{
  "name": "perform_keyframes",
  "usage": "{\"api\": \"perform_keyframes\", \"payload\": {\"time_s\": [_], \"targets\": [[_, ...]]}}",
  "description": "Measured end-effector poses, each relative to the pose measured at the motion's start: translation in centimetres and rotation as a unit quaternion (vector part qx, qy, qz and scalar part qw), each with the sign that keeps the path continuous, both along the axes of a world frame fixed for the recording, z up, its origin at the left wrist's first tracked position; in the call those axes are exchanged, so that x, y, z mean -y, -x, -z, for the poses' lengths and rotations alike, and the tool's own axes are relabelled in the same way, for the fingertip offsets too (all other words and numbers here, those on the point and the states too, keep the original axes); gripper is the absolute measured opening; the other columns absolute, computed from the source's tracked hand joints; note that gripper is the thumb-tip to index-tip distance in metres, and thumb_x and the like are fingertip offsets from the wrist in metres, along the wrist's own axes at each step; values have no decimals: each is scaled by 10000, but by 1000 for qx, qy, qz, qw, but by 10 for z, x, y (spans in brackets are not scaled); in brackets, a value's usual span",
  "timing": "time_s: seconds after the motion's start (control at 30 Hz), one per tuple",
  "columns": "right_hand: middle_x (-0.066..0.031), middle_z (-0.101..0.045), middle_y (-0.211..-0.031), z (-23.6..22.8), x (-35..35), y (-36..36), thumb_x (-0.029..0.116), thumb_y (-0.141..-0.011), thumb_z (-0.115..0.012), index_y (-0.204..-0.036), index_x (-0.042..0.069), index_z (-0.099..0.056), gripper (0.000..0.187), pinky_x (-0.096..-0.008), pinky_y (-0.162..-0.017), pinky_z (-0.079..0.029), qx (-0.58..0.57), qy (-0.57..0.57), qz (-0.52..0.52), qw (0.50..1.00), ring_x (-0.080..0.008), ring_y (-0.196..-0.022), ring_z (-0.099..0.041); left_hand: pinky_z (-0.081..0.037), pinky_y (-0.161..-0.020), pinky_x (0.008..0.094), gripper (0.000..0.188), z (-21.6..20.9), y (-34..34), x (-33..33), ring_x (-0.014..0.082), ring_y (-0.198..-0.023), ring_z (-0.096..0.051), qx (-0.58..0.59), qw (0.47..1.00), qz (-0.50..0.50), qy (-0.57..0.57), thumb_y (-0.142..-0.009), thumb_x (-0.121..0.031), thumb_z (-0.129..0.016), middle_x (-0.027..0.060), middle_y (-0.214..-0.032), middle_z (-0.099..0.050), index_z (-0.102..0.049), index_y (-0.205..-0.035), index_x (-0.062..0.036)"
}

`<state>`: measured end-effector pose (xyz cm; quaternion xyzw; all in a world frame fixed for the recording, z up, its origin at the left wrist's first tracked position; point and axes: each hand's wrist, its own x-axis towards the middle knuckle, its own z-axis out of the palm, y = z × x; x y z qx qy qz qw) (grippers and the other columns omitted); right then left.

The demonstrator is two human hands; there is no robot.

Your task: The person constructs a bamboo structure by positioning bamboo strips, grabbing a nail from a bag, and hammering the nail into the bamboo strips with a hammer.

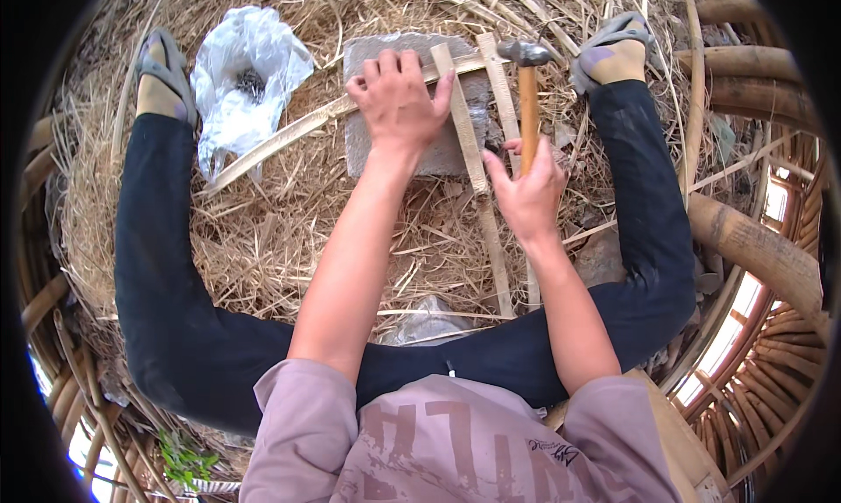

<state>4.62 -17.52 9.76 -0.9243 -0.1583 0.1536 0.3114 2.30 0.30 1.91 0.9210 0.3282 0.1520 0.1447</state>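
My left hand (399, 100) presses down over a long bamboo strip (289, 137), its fingers curled across the strip and its thumb against a second strip (467, 139) that crosses it. Another strip (500, 91) crosses farther right, near the long strip's end. Beneath the crossings lies a flat grey stone slab (363, 144). In my right hand (533, 192) is a hammer (528, 104), gripped by its wooden handle. The metal head is raised just right of the third strip. Any nail at the joints is too small to make out.
A clear plastic bag (228, 52) with a dark heap of small nails (250, 84) lies to the left, near my left foot. Dry straw (289, 240) covers the ground between my legs. Thick bamboo poles (753, 240) curve along the right side.
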Motion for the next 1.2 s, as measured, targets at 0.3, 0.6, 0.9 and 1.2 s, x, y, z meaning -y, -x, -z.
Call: {"api": "perform_keyframes", "payload": {"time_s": [0.3,0.6,0.9,1.2], "targets": [[-194,-711,-944,19,-5,6,173,-777,-823,-1036,0,-537,423,-464,-742,-561,-30,48,-54,997,-402,-840,-706,-393,-862,497,342,-13,-2,-18,274,-1013,-538,-52,995,51,75,-767,-303,-630,137,-1049,-581,-634,-991,-44],[-146,-636,-710,19,-9,9,107,-779,-785,-977,0,-541,332,-412,-590,-514,-27,2,-48,998,-285,-582,-638,-418,-832,489,355,-22,-4,-21,286,-1002,-537,-78,992,73,71,-691,-229,-599,141,-1042,-551,-591,-970,-9],[-90,-586,-649,21,-8,8,90,-776,-777,-981,-2,-531,333,-338,-490,-466,-27,-9,-47,999,-158,-480,-546,-410,-815,487,311,-19,-6,-23,284,-962,-547,-61,993,77,71,-698,-220,-611,136,-1009,-550,-580,-931,-16],[-106,-617,-741,21,-6,9,106,-791,-771,-993,-3,-530,333,-340,-506,-475,-36,-19,-50,998,-163,-514,-553,-396,-835,454,273,-17,-5,-24,257,-948,-547,-64,992,70,85,-716,-205,-603,119,-971,-569,-590,-927,-33]]}}
